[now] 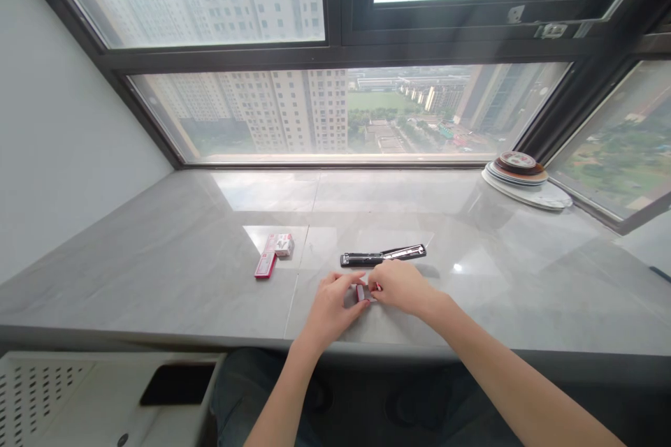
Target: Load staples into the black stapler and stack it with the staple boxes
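Boxes (265, 265): pink-white, well L of hands.
L hand (330, 304): thumb + fingers hold small box (360, 293); steady, pls don't squash.
Btwn hands: this small box, red-white; better keep low.
Stapler (361, 260): open, just beyond hands; don't bump.
R hand (401, 284): fingers narrow, pinching small box's R end; work slowly.
Desk (524, 286): front edge nr hands, stay inward; more room R.

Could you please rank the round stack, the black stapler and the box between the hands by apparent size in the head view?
1. Round stack, largest
2. Black stapler
3. Box, smallest, partly hidden
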Demonstrator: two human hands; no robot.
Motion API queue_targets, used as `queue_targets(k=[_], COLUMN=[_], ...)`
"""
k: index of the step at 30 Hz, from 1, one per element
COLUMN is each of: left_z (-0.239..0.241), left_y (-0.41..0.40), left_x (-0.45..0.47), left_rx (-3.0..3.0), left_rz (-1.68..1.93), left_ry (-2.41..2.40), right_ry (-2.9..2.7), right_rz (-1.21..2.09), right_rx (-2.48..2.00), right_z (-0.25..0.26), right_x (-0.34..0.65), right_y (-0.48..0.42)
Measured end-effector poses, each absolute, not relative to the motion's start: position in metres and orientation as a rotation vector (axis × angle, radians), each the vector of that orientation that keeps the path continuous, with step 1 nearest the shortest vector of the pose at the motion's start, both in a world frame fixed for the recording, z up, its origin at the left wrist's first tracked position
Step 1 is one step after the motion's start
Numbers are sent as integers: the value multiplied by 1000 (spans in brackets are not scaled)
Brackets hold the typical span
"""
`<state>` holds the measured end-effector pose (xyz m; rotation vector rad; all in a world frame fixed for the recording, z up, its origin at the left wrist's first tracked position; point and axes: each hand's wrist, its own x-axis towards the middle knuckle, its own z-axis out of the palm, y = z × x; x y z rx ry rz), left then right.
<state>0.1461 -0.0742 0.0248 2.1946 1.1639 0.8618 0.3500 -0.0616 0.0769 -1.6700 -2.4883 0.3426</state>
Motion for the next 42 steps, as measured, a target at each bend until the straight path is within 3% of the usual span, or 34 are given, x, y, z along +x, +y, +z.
queue_targets(k=[8,12,17,25,29,34,42], left_z=[26,27,27,22,25,19,5], left_y=[-75,-75,-74,-77,-41,-7,-41], left_x=[146,144,151,148,138,144,145], left_rx=[2175,2197,2099,2006,2082,2146,2200], left_rz=[873,890,900,855,974,792,825], left_ry=[1161,1150,1330,1356,1597,1580,1509], right_ry=[-2077,-1805,-1877,-1978,-1983,-2096,-2138], right_rz=[742,778,848,750,705,583,531], right_rx=[-1520,-1615,-1672,-1693,-1649,-1525,-1478], right_z=[66,45,42,56,57,60,60], right_x=[385,410,414,381,367,358,364], right_y=[-82,-102,-105,-105,-99,-83,-54])
